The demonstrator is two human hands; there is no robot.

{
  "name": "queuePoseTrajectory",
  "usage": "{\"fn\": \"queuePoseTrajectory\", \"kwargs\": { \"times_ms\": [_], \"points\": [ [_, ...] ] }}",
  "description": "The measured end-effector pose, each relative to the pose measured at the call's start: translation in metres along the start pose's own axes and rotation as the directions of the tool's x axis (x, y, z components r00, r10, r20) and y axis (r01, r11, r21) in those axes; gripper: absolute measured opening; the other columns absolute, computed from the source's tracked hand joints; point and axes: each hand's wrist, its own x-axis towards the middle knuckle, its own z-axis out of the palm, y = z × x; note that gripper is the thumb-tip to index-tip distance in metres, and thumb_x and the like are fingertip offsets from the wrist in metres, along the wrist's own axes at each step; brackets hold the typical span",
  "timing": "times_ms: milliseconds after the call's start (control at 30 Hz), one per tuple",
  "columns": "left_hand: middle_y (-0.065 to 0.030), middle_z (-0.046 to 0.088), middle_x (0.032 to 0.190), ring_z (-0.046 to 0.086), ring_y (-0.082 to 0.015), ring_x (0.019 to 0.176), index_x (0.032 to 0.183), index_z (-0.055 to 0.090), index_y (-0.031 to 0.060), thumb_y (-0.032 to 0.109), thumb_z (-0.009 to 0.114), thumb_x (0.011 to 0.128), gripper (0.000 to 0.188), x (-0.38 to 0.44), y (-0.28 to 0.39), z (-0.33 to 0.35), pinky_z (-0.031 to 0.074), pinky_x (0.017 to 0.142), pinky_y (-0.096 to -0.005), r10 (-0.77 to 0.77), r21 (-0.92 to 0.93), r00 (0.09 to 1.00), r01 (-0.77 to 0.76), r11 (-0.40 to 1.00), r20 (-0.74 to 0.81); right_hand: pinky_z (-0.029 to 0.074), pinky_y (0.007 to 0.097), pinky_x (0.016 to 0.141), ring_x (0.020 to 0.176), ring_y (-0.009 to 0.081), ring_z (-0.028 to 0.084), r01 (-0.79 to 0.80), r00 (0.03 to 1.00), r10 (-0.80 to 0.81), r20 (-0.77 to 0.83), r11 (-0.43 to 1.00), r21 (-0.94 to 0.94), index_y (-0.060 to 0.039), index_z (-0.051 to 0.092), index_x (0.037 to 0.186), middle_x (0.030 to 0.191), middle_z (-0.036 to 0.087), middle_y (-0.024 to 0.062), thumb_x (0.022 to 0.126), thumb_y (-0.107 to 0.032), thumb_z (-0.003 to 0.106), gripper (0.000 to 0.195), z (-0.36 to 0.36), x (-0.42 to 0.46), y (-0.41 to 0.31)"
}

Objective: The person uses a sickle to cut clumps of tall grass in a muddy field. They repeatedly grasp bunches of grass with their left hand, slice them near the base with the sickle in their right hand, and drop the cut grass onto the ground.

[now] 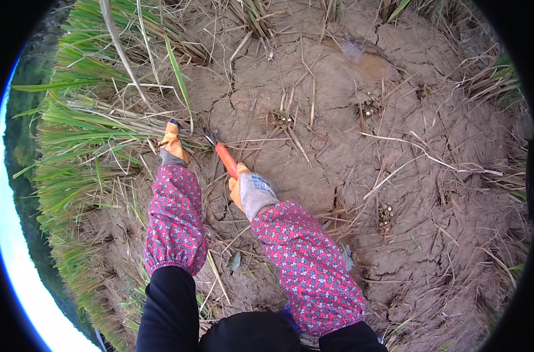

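Note:
My left hand point(173, 143), in an orange and grey work glove, is closed around the lower stems of a clump of grass-like plants point(117, 125) that leans to the left. My right hand point(249, 189), gloved alike, grips the red handle point(226, 159) of a hand tool, likely a sickle. Its metal shank points up and left to the base of the clump, just right of my left hand; the blade is mostly hidden among stems and straw. Patterned red sleeve covers are on both forearms.
Cracked mud point(337, 167) lies to the right, with cut stubble point(281, 119), more stubble point(368, 108) and loose straw. A muddy puddle point(372, 66) is at the upper right. Standing green plants point(69, 193) line the left side.

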Motion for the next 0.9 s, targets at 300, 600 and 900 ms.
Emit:
{"fn": "queuePoseTrajectory", "kwargs": {
  "times_ms": [300,600,900],
  "points": [
    [-0.0083,0.053,0.092,0.051,-0.0172,0.084,0.105,0.051,0.0048,0.0,0.053,0.079,0.026,-0.029,-0.009,-0.112,0.044,0.074,-0.0291,0.435,0.922,0.815,-0.37,-0.116,0.382,0.047,0.0462,0.063,0.074,0.0364,0.064,0.091,0.996,-0.091,-0.019,0.996,-0.01,-0.0016,0.04,0.11,0.074,0.062,0.0215,0.087,-0.018,0.052,0.031,0.028,-0.077,-0.004],
    [0.0008,0.052,0.086,0.044,-0.0114,0.074,0.091,0.055,0.0082,0.027,0.053,0.089,0.019,-0.014,-0.049,-0.024,0.039,0.067,-0.0291,0.051,0.321,0.982,0.011,0.947,-0.184,0.045,0.0419,0.057,0.063,0.0305,0.058,0.001,1.0,0.0,-0.019,0.999,0.053,-0.0038,0.049,0.103,0.064,0.056,0.0149,0.084,-0.027,0.056,0.031,0.009,-0.053,0.026],
    [-0.0054,0.052,0.079,0.049,-0.0145,0.067,0.099,0.052,0.004,0.014,0.054,0.082,0.019,-0.148,-0.051,-0.075,0.039,0.063,-0.0247,-0.032,0.218,0.961,0.095,0.971,-0.276,0.046,0.0306,0.061,0.067,0.0199,0.057,0.078,0.972,-0.078,-0.223,0.997,-0.007,-0.0076,0.047,0.122,0.074,0.055,0.0144,0.084,-0.018,0.057,0.041,-0.029,-0.207,0.12]
  ]
}}
